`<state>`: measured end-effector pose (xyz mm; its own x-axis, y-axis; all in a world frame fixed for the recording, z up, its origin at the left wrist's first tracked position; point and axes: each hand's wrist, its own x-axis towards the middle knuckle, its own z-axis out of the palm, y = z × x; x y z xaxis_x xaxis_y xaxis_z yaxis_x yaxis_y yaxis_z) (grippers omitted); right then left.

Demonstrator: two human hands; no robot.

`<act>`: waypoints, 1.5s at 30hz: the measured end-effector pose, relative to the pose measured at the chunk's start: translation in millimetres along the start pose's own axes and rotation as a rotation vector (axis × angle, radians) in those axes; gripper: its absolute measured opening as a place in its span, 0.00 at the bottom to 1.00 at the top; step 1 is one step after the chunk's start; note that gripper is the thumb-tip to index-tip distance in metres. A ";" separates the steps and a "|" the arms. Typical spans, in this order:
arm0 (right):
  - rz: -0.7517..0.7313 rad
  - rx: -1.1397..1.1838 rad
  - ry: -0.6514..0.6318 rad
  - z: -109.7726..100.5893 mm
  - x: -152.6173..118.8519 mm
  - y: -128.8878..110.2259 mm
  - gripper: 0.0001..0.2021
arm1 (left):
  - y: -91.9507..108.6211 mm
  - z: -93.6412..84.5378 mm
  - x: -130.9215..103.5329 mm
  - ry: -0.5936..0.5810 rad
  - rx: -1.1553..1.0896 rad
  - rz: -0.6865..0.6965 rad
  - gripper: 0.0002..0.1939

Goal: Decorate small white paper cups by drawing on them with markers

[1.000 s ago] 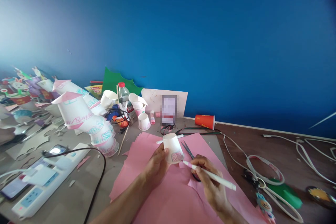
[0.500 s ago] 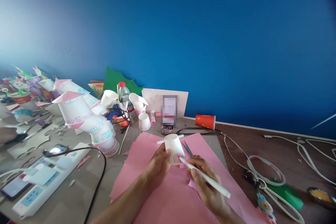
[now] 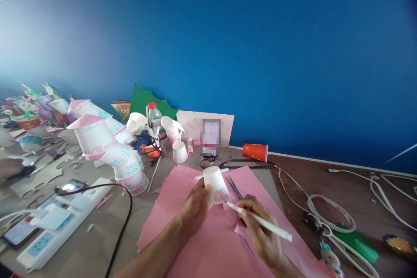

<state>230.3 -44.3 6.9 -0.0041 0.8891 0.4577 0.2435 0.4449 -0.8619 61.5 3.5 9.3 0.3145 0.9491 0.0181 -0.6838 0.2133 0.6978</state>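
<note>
My left hand (image 3: 197, 202) is closed around the side of a white paper cup (image 3: 213, 179), which is upside down with pink hatching drawn near its rim. In my right hand (image 3: 259, 226) is a white marker (image 3: 272, 227) with a pink tip; the tip is close to the cup's lower right edge, and I cannot tell if it touches. Beneath both hands lies pink paper (image 3: 182, 234). Dark scissors (image 3: 235, 187) rest on the paper between the cup and my right hand, their handles partly hidden. Behind the cup is a white stick-like marker or cap (image 3: 223, 170).
Stacked decorated cups (image 3: 97, 137) form towers at the left, near a white power strip (image 3: 42, 243) with a black cable. A bottle (image 3: 154, 117) and a small cup (image 3: 179, 152) stand behind. A red cup (image 3: 256, 152) lies by the wall; white cords (image 3: 293, 184) spread rightward.
The marker tip has moved down and slightly right, from the hatching to the cup's lower edge, along with my right hand. The left hand still holds the cup in nearly the same place.
</note>
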 end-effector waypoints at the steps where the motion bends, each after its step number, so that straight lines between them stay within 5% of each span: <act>1: 0.002 0.013 0.004 -0.2 -0.4 0.2 0.11 | 0.0 0.0 -0.1 0.000 -0.002 -0.001 0.23; 17: -0.126 -0.054 -0.007 8.9 1.7 -11.5 0.06 | 4.6 10.5 -1.0 -0.044 0.040 -0.013 0.27; 30: 0.043 0.015 0.031 3.4 -0.6 -3.9 0.10 | 0.1 1.3 -0.1 0.001 0.004 -0.001 0.28; 45: -0.002 -0.064 0.001 5.8 -0.8 -4.6 0.08 | 1.1 2.1 -0.9 -0.032 0.024 -0.019 0.26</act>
<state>223.6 -46.5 9.2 -0.0039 0.8879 0.4600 0.3048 0.4392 -0.8451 61.9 2.4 11.5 0.3482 0.9370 0.0271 -0.6619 0.2253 0.7150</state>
